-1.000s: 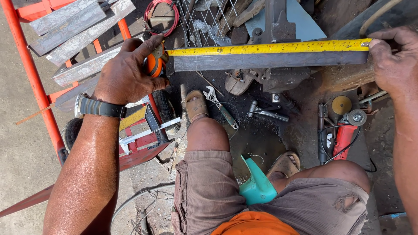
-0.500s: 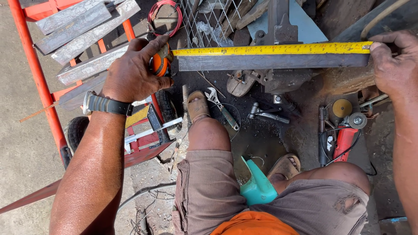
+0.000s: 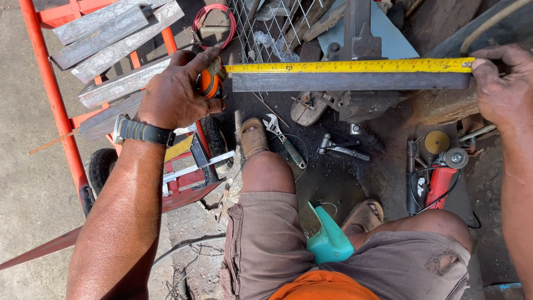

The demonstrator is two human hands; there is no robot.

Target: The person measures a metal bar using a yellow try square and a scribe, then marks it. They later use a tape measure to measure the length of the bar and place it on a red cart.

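My left hand grips the orange tape measure case at the left end of a grey steel bar. The yellow tape blade is stretched along the bar's top edge. My right hand pinches the blade's tip at the bar's right end. The bar lies across a dark metal stand. A watch sits on my left wrist. I am seated, knees bent, sandalled feet on the dark ground.
An orange hand truck loaded with grey steel bars stands at left. On the ground lie an adjustable wrench, a red angle grinder, a grinding disc and a teal tool. Wire mesh leans behind.
Both hands keep their hold on the tape along the bar. The view has shifted slightly, with my left hand a little further right over the case.
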